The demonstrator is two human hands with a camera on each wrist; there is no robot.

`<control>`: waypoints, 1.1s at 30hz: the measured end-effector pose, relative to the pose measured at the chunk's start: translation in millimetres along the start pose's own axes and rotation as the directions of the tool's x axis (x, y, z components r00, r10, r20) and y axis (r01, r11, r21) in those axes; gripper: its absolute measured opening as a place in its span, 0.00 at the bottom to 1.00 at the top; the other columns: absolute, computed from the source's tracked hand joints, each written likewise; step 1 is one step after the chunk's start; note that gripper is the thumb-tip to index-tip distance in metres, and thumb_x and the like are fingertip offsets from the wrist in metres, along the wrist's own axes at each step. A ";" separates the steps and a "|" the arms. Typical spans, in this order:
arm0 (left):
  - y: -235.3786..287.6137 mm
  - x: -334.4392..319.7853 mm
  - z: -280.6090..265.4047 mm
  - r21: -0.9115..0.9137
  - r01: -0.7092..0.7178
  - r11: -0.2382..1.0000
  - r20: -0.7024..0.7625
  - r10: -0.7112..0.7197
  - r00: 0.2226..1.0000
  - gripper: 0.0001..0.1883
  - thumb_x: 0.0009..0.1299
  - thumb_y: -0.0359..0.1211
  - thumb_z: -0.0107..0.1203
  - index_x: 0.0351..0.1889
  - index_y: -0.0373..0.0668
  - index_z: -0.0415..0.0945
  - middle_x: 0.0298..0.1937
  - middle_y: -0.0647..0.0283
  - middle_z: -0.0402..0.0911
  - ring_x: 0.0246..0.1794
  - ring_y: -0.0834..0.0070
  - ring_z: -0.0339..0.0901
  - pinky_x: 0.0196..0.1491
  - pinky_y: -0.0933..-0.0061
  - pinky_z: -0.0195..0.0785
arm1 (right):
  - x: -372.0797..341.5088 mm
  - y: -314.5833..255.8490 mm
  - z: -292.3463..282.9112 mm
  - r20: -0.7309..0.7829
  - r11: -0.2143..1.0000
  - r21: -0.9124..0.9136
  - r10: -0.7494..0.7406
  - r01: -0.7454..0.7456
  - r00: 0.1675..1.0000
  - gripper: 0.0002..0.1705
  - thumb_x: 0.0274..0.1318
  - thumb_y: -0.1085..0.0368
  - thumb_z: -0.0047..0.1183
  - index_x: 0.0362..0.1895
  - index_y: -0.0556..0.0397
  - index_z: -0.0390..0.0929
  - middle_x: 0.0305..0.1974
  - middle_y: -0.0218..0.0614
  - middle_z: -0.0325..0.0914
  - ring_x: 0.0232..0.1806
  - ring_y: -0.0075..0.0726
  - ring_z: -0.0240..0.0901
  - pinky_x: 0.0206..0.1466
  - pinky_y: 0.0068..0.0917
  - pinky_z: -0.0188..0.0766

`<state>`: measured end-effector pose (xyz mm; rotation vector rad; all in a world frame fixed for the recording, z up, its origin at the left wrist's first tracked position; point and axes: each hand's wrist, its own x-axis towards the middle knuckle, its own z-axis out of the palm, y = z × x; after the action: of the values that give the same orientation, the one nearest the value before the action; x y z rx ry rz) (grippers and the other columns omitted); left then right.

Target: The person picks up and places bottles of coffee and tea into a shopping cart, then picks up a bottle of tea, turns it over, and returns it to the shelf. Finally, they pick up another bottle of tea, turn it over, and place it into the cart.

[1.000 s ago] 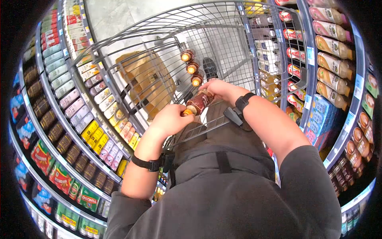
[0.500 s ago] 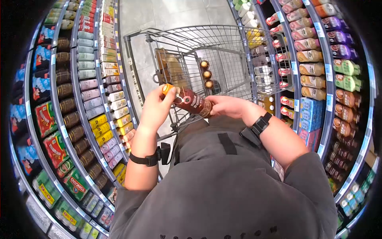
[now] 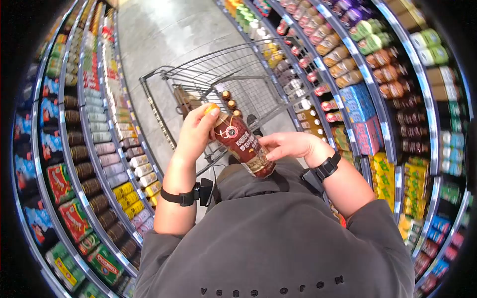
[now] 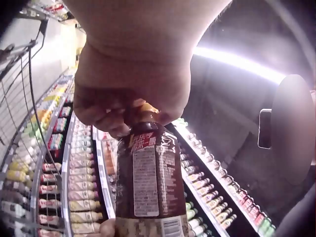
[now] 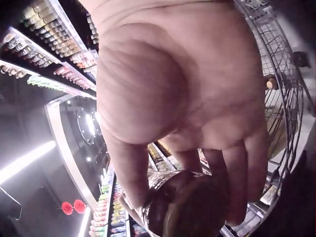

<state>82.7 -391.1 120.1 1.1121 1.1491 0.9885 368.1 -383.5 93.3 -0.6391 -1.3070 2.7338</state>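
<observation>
A dark red-brown drink bottle (image 3: 243, 144) with an orange cap (image 3: 211, 108) is held tilted in front of my body, its printed front label facing up toward the head camera. My left hand (image 3: 195, 129) pinches it at the cap and neck. Near the base, my right hand (image 3: 293, 146) grips the lower body; in the right wrist view the thumb lies on one side of the bottle's base (image 5: 190, 207) and fingers on the other. The left wrist view shows the back label (image 4: 146, 182) with small print and a barcode, partly under the left hand.
A wire shopping cart (image 3: 248, 64) stands just ahead, holding several similar bottles (image 3: 231, 104) and a brown paper bag (image 3: 184, 101). Drink shelves line the aisle on both sides, with yellow cans (image 3: 128, 201) on the left and blue cartons (image 3: 358, 102) on the right.
The bottle has come up out of the cart area toward my body, and its label has turned to face up. Both hands rose with it. The head view has swung toward the right shelves.
</observation>
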 end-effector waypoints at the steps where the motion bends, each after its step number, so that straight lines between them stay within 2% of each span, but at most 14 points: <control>1: -0.2 0.9 9.8 -0.002 0.003 1.000 0.041 -0.003 0.999 0.16 0.81 0.44 0.52 0.36 0.43 0.78 0.24 0.76 0.73 0.22 0.89 0.66 0.26 0.82 0.58 | -10.1 6.4 6.8 -0.034 1.000 -0.028 -0.001 0.000 0.999 0.38 0.63 0.56 0.64 0.72 0.61 0.68 0.65 0.36 0.76 0.66 0.29 0.70 0.72 0.32 0.64; 3: 9.0 0.8 34.3 0.031 -0.009 0.999 0.151 0.004 0.988 0.16 0.81 0.44 0.52 0.43 0.41 0.78 0.28 0.76 0.73 0.26 0.88 0.66 0.29 0.81 0.60 | -30.4 18.5 19.6 -0.100 0.997 -0.084 -0.008 -0.001 0.995 0.37 0.62 0.57 0.65 0.70 0.61 0.70 0.64 0.36 0.78 0.64 0.30 0.72 0.71 0.32 0.65; 7: 17.5 1.2 83.9 0.028 -0.088 0.996 0.281 0.076 0.957 0.12 0.81 0.39 0.54 0.43 0.39 0.73 0.29 0.76 0.70 0.31 0.86 0.63 0.33 0.77 0.59 | -68.4 42.0 36.7 -0.269 0.986 -0.151 -0.103 0.064 0.958 0.34 0.62 0.60 0.66 0.68 0.61 0.71 0.62 0.36 0.79 0.63 0.30 0.73 0.71 0.33 0.66; 9: 34.5 -0.2 108.3 0.255 -0.144 0.956 0.336 0.052 0.941 0.11 0.80 0.37 0.56 0.42 0.39 0.72 0.30 0.74 0.70 0.32 0.86 0.64 0.34 0.77 0.60 | -88.6 48.0 42.7 -0.319 0.977 -0.179 -0.167 0.114 0.933 0.33 0.63 0.60 0.65 0.68 0.60 0.71 0.62 0.36 0.79 0.64 0.30 0.72 0.71 0.35 0.66; 13: 36.4 7.0 161.1 0.160 -0.135 0.978 0.495 0.039 0.868 0.18 0.79 0.37 0.57 0.59 0.35 0.72 0.29 0.70 0.71 0.31 0.84 0.65 0.34 0.75 0.62 | -131.7 62.5 42.5 -0.460 0.950 -0.126 -0.312 0.287 0.831 0.34 0.63 0.61 0.66 0.69 0.58 0.70 0.64 0.36 0.77 0.64 0.30 0.71 0.70 0.35 0.67; 14: 13.4 14.6 175.4 0.085 -0.207 0.975 0.536 0.131 0.834 0.26 0.77 0.40 0.60 0.67 0.34 0.69 0.28 0.66 0.74 0.30 0.82 0.67 0.33 0.72 0.63 | -143.4 66.6 40.8 -0.524 0.934 -0.171 -0.356 0.314 0.774 0.33 0.63 0.62 0.65 0.69 0.58 0.70 0.63 0.36 0.77 0.65 0.30 0.71 0.70 0.35 0.67; 15: 21.3 18.8 184.7 0.263 -0.214 0.941 0.593 0.018 0.805 0.31 0.73 0.44 0.65 0.67 0.35 0.69 0.31 0.62 0.79 0.30 0.79 0.71 0.35 0.70 0.66 | -155.6 70.6 39.7 -0.584 0.918 -0.213 -0.394 0.335 0.710 0.33 0.63 0.62 0.65 0.69 0.58 0.71 0.63 0.36 0.78 0.65 0.30 0.71 0.70 0.35 0.67; 17: 19.1 27.1 219.9 0.402 -0.310 0.862 0.652 -0.032 0.757 0.35 0.69 0.46 0.68 0.66 0.34 0.69 0.33 0.58 0.82 0.30 0.75 0.74 0.36 0.68 0.69 | -182.6 76.0 37.8 -0.639 0.905 -0.216 -0.415 0.367 0.647 0.33 0.64 0.61 0.66 0.69 0.57 0.71 0.61 0.35 0.79 0.63 0.29 0.73 0.69 0.35 0.69; 21: 15.3 33.2 309.7 0.376 -0.383 0.844 0.701 0.011 0.713 0.33 0.66 0.45 0.71 0.61 0.36 0.72 0.42 0.52 0.85 0.34 0.65 0.80 0.40 0.63 0.72 | -240.8 99.0 29.7 -0.740 0.847 -0.325 -0.504 0.419 0.445 0.32 0.64 0.60 0.66 0.67 0.57 0.71 0.57 0.37 0.81 0.57 0.30 0.78 0.64 0.34 0.73; 22: 18.0 34.8 329.9 0.446 -0.369 0.816 0.706 -0.067 0.705 0.33 0.64 0.45 0.72 0.61 0.36 0.73 0.48 0.49 0.86 0.42 0.58 0.84 0.46 0.60 0.75 | -255.0 109.1 25.9 -0.784 0.862 -0.309 -0.470 0.402 0.405 0.32 0.62 0.59 0.67 0.67 0.56 0.71 0.56 0.38 0.82 0.57 0.32 0.79 0.62 0.35 0.74; 25: 14.3 39.1 392.4 0.463 -0.460 0.758 0.770 -0.087 0.633 0.34 0.64 0.45 0.73 0.61 0.35 0.72 0.50 0.46 0.86 0.50 0.55 0.85 0.53 0.59 0.76 | -297.0 136.8 19.6 -0.844 0.863 -0.417 -0.484 0.285 0.233 0.35 0.57 0.58 0.71 0.66 0.54 0.72 0.53 0.39 0.84 0.55 0.36 0.81 0.60 0.36 0.75; 26: 11.5 39.4 412.8 0.454 -0.484 0.748 0.786 -0.081 0.613 0.29 0.65 0.36 0.73 0.59 0.34 0.72 0.48 0.56 0.87 0.48 0.69 0.86 0.52 0.66 0.79 | -311.2 145.4 18.8 -0.854 0.857 -0.430 -0.488 0.283 0.182 0.36 0.56 0.58 0.71 0.66 0.53 0.72 0.53 0.39 0.84 0.54 0.36 0.81 0.60 0.37 0.75; 30: 16.7 34.7 487.5 0.387 -0.463 0.797 0.827 -0.078 0.556 0.29 0.63 0.35 0.76 0.58 0.34 0.74 0.46 0.57 0.88 0.46 0.71 0.87 0.52 0.67 0.79 | -361.7 176.8 8.2 -0.856 0.813 -0.474 -0.516 0.337 0.041 0.37 0.57 0.60 0.70 0.68 0.54 0.71 0.56 0.41 0.82 0.55 0.38 0.80 0.61 0.37 0.74; 33: 12.7 36.0 531.9 0.378 -0.506 0.775 0.846 -0.067 0.529 0.33 0.58 0.42 0.78 0.56 0.33 0.75 0.45 0.50 0.88 0.47 0.60 0.88 0.50 0.65 0.79 | -403.5 185.1 14.7 -0.840 0.775 -0.504 -0.542 0.382 -0.008 0.38 0.59 0.64 0.66 0.72 0.55 0.67 0.60 0.44 0.79 0.60 0.39 0.77 0.64 0.37 0.72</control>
<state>613.3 -430.6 156.1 2.0150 0.4707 0.1256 756.2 -599.5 101.3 -1.3254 -0.9576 1.0735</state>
